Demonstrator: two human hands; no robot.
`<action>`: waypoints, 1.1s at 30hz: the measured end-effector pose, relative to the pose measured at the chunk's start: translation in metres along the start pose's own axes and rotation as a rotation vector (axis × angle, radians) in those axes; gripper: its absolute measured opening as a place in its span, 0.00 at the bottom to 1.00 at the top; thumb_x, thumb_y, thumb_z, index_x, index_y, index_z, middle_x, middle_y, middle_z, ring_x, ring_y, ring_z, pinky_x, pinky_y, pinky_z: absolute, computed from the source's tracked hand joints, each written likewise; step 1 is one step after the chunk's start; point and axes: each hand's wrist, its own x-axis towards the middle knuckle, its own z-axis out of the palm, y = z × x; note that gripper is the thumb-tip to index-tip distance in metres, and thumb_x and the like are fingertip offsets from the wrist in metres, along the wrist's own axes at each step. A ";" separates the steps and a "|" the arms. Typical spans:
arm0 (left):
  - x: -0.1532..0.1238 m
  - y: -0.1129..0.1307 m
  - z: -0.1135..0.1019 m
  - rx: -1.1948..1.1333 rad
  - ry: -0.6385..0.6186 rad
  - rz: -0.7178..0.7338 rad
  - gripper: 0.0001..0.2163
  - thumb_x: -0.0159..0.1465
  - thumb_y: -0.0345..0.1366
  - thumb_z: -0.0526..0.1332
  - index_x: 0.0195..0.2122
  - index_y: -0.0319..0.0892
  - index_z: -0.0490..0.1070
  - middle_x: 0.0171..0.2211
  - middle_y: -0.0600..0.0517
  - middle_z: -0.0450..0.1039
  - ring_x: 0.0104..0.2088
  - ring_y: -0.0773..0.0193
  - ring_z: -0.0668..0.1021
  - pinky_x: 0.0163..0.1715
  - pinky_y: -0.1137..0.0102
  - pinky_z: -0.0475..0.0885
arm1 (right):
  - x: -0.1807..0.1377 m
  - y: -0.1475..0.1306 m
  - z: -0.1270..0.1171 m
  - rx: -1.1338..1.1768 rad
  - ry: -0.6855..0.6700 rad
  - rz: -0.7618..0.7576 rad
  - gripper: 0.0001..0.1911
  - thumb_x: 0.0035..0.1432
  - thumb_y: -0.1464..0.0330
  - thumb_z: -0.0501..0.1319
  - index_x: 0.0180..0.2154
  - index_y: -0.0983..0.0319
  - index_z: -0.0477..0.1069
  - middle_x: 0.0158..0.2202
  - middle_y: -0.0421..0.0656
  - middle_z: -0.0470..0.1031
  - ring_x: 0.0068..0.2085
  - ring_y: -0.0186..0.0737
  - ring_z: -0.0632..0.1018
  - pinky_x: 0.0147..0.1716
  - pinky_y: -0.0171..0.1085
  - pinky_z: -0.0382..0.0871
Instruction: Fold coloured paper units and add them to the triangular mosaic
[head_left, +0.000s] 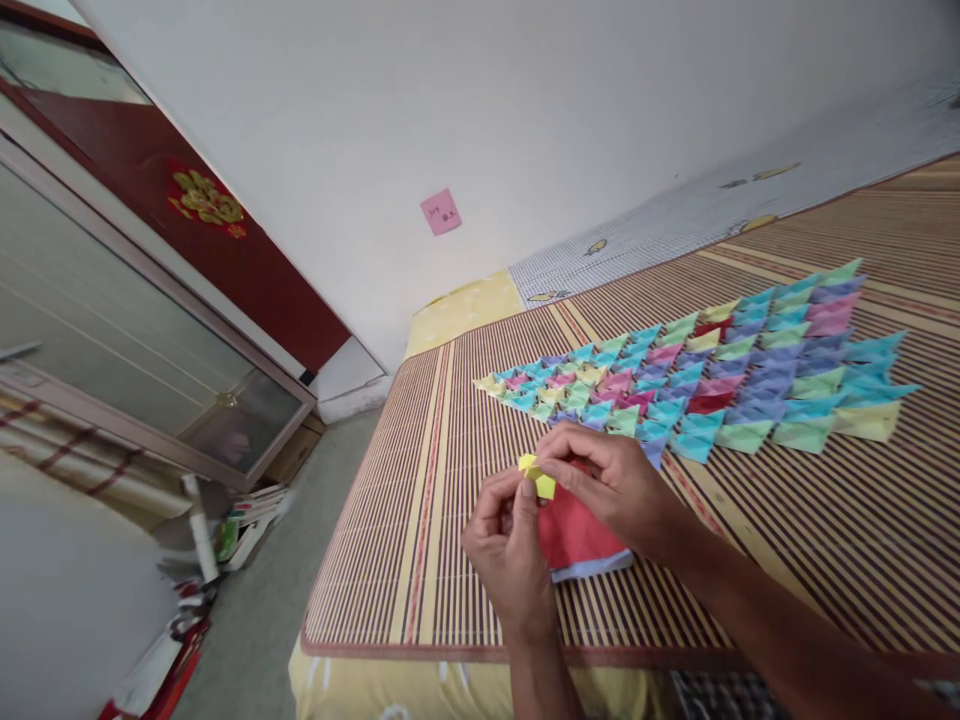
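Note:
My left hand (507, 548) and my right hand (611, 482) meet over a striped bamboo mat (420, 520), both pinching a small folded yellow paper piece (537, 476) between their fingertips. Under my hands lies a small stack of paper sheets with a red sheet (574, 535) on top. Just beyond, several folded paper pieces in blue, green, pink, purple, red and yellow lie in neat rows (705, 375) across the mat.
The mat covers a bed with a yellow sheet (465, 308) along a white wall bearing a pink note (440, 212). On the left are a glass-fronted cabinet (135, 340) and clutter on the floor (225, 540).

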 end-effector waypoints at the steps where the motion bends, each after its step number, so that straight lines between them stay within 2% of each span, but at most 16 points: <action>1: 0.000 0.000 0.000 -0.008 0.008 -0.013 0.05 0.62 0.37 0.69 0.33 0.42 0.81 0.33 0.49 0.79 0.36 0.61 0.80 0.38 0.69 0.75 | -0.001 0.001 0.001 -0.001 0.010 0.009 0.08 0.67 0.68 0.61 0.32 0.60 0.74 0.33 0.42 0.76 0.37 0.40 0.77 0.39 0.39 0.70; 10: 0.001 -0.006 0.001 -0.271 0.035 -0.210 0.10 0.54 0.36 0.75 0.30 0.39 0.77 0.28 0.52 0.77 0.29 0.69 0.77 0.33 0.75 0.73 | -0.003 0.003 0.008 -0.032 0.086 0.037 0.05 0.63 0.71 0.61 0.32 0.60 0.72 0.31 0.41 0.76 0.34 0.39 0.77 0.36 0.38 0.70; 14: 0.002 -0.006 0.000 -0.333 0.042 -0.275 0.12 0.52 0.35 0.76 0.34 0.39 0.77 0.29 0.52 0.78 0.29 0.69 0.77 0.33 0.76 0.73 | -0.003 0.004 0.008 -0.069 0.107 0.030 0.04 0.62 0.73 0.62 0.33 0.61 0.72 0.31 0.40 0.75 0.34 0.38 0.76 0.36 0.37 0.70; 18: 0.004 -0.001 -0.005 -0.267 -0.088 -0.323 0.16 0.55 0.36 0.75 0.43 0.40 0.78 0.33 0.51 0.80 0.33 0.67 0.79 0.37 0.73 0.74 | -0.002 0.002 0.002 -0.096 0.055 0.070 0.02 0.60 0.73 0.62 0.34 0.61 0.72 0.30 0.39 0.76 0.32 0.36 0.76 0.34 0.35 0.69; 20: 0.006 0.002 -0.008 -0.179 -0.170 -0.317 0.12 0.57 0.38 0.74 0.40 0.39 0.80 0.33 0.49 0.80 0.33 0.67 0.78 0.36 0.73 0.74 | -0.001 0.001 -0.003 -0.107 -0.020 0.087 0.03 0.60 0.74 0.62 0.34 0.60 0.72 0.31 0.39 0.76 0.33 0.36 0.76 0.33 0.34 0.69; 22: 0.008 0.004 -0.011 -0.116 -0.202 -0.294 0.09 0.58 0.38 0.73 0.34 0.39 0.80 0.30 0.51 0.78 0.30 0.69 0.76 0.32 0.75 0.72 | -0.001 0.000 -0.006 -0.107 -0.086 0.099 0.04 0.59 0.74 0.62 0.34 0.60 0.73 0.31 0.39 0.77 0.33 0.36 0.76 0.33 0.34 0.69; 26: 0.007 0.003 -0.012 -0.133 -0.229 -0.329 0.09 0.56 0.37 0.74 0.29 0.38 0.78 0.24 0.54 0.75 0.25 0.70 0.74 0.29 0.76 0.70 | 0.000 0.003 -0.009 -0.006 -0.051 0.135 0.03 0.58 0.71 0.64 0.36 0.60 0.73 0.31 0.40 0.76 0.33 0.37 0.76 0.33 0.36 0.71; 28: 0.006 0.001 -0.011 -0.194 -0.199 -0.352 0.09 0.55 0.37 0.75 0.30 0.38 0.78 0.25 0.53 0.76 0.27 0.69 0.76 0.31 0.75 0.72 | 0.001 0.005 -0.009 0.076 -0.004 0.168 0.09 0.56 0.67 0.67 0.40 0.61 0.73 0.33 0.41 0.77 0.35 0.39 0.77 0.35 0.37 0.73; 30: 0.006 -0.002 -0.009 -0.292 -0.114 -0.354 0.10 0.53 0.37 0.76 0.30 0.38 0.78 0.27 0.52 0.78 0.29 0.69 0.78 0.34 0.74 0.74 | 0.001 0.007 -0.008 0.112 -0.008 0.220 0.16 0.53 0.65 0.70 0.44 0.61 0.73 0.36 0.43 0.78 0.37 0.40 0.78 0.37 0.38 0.73; 33: 0.007 -0.005 -0.007 -0.455 -0.002 -0.365 0.12 0.48 0.35 0.78 0.30 0.39 0.78 0.29 0.52 0.79 0.30 0.68 0.80 0.36 0.74 0.76 | 0.000 0.010 -0.004 0.126 -0.095 0.262 0.13 0.55 0.65 0.70 0.42 0.61 0.76 0.35 0.42 0.79 0.35 0.38 0.77 0.35 0.36 0.71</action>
